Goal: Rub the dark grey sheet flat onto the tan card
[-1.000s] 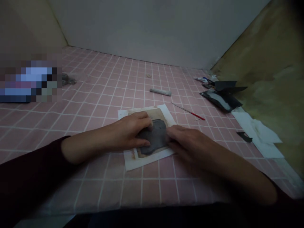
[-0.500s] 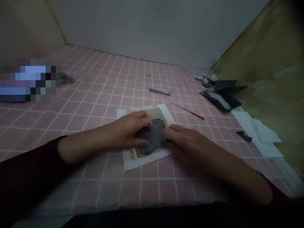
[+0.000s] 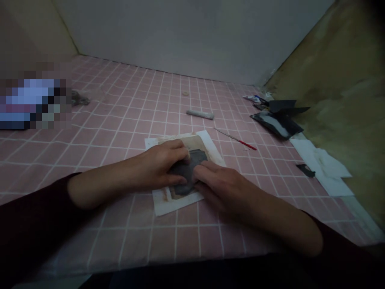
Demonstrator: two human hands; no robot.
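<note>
A flat dark grey piece [image 3: 184, 177] with uneven edges lies on a brownish stained sheet, over white paper [image 3: 159, 206]. From the left, my left hand [image 3: 168, 162] presses on it, curled fingers on the far side and thumb on the near side. My right hand [image 3: 218, 180] rests over its right part, fingers closed together. Whatever is between those right fingertips is hidden. Beyond the right hand lies a thin tool with a red handle [image 3: 248, 145] and a metal shaft.
Behind the paper lie a grey cylinder [image 3: 200, 115] and a small ring [image 3: 185, 93]. A black packet [image 3: 276, 124], white sheets [image 3: 326, 164] and a black scrap [image 3: 306, 170] lie along the right wall. A grey lump [image 3: 80, 98] sits at left, beside a blurred-out area.
My right hand has moved left, from the right edge of the dark grey piece further over its surface. My left hand keeps its place on the piece. The view has shifted slightly.
</note>
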